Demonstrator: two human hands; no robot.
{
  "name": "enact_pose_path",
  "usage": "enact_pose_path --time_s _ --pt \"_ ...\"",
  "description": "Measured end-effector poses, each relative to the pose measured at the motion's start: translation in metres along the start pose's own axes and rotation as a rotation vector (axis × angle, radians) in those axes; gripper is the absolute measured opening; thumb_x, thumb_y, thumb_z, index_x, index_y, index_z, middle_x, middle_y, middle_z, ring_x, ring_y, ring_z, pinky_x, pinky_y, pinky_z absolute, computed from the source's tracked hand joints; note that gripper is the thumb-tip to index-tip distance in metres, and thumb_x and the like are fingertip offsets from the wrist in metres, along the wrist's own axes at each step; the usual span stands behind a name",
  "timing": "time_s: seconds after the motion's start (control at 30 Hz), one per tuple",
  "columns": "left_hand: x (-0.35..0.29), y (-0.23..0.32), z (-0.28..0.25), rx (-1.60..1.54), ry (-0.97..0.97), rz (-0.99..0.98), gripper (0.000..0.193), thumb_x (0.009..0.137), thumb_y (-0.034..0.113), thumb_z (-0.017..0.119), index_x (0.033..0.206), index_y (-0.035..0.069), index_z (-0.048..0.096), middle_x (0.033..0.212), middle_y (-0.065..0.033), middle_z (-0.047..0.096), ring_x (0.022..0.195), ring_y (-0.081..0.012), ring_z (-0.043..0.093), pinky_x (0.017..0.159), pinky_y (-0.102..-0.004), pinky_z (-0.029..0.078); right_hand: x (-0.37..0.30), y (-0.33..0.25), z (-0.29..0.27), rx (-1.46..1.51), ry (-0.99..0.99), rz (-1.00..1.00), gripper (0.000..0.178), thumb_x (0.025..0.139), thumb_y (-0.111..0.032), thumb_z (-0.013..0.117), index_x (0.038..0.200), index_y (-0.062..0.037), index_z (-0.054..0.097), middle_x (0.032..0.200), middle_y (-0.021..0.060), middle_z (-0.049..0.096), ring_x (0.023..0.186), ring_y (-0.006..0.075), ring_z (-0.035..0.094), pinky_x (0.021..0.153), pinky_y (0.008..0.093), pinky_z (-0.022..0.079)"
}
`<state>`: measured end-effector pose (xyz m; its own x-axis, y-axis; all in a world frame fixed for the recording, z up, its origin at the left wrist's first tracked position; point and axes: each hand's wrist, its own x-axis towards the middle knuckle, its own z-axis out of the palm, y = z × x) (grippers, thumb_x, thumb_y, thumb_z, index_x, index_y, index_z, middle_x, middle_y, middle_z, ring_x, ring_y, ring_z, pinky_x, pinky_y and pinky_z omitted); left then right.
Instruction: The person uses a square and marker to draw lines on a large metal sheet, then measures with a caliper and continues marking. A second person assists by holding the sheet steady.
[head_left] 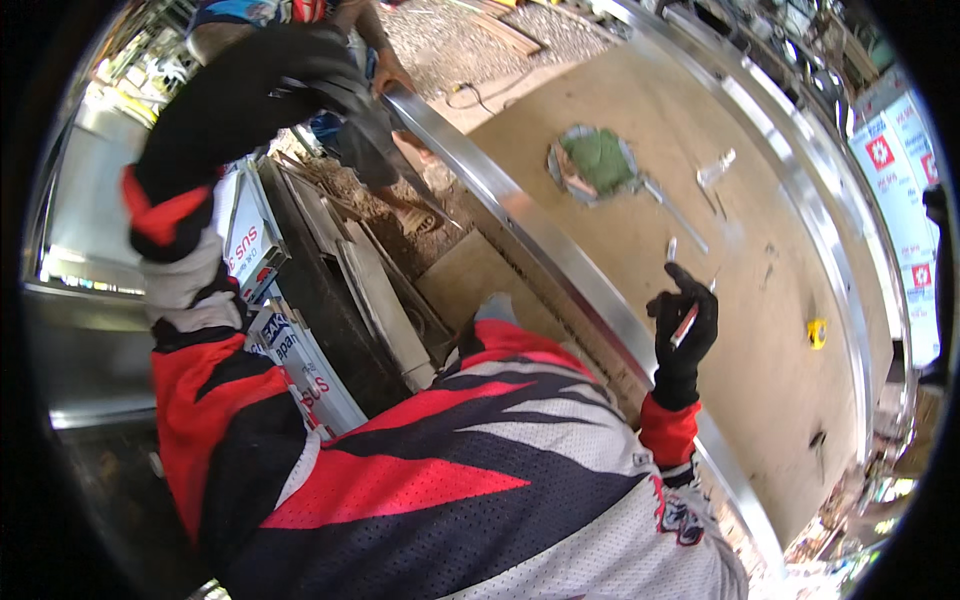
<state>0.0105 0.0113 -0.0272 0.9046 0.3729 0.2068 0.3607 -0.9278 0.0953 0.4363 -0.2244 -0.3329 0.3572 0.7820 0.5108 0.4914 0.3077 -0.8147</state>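
My left hand [320, 85], in a black glove, is raised at the upper left with its fingers curled and somewhat blurred. A grey, tapering strip [425, 185] runs down from beside its fingers, and I cannot make out what it is. My right hand [688, 325], also black-gloved, is closed around a slim, pen-like thing [685, 326] in white and reddish colours. It hovers over a brown board [740, 420], just right of a shiny metal bar [530, 225]. Beyond its fingertips a small, whitish stick-like piece [671, 248] shows.
Another person's hand [392, 75] touches the bar's far end. On the board are a green cloth-like piece [597, 160], a thin rod [675, 215] and a yellow tape measure [817, 333]. Curved metal bars [800, 190] edge its right side. Wooden strips [375, 295] lie left.
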Motion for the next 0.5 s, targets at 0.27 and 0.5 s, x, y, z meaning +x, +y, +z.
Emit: enact_pose_path --time_s 0.27,0.5 --pt "0.033 -0.074 0.261 -0.151 -0.236 0.064 0.010 0.081 0.013 0.064 0.086 0.010 0.071 0.088 -0.0131 0.070 0.089 -0.0369 0.066 0.079 -0.0468 0.052 -0.007 -0.033 0.018 -0.051 0.083 0.190 0.033 0.086 0.011 0.063 0.118 -0.0009 0.065 0.082 0.0051 0.066 0.063 0.0110 0.065 0.062 0.0265 0.053" --pt "0.055 -0.092 0.334 -0.106 -0.250 0.177 0.014 0.077 0.015 0.066 0.088 0.013 0.074 0.088 -0.0131 0.069 0.089 -0.0357 0.068 0.079 -0.0479 0.052 -0.014 -0.056 0.064 -0.078 0.035 0.196 0.036 0.086 0.009 0.065 0.119 -0.0039 0.066 0.102 0.0077 0.069 0.071 0.0135 0.069 0.066 0.0287 0.054"
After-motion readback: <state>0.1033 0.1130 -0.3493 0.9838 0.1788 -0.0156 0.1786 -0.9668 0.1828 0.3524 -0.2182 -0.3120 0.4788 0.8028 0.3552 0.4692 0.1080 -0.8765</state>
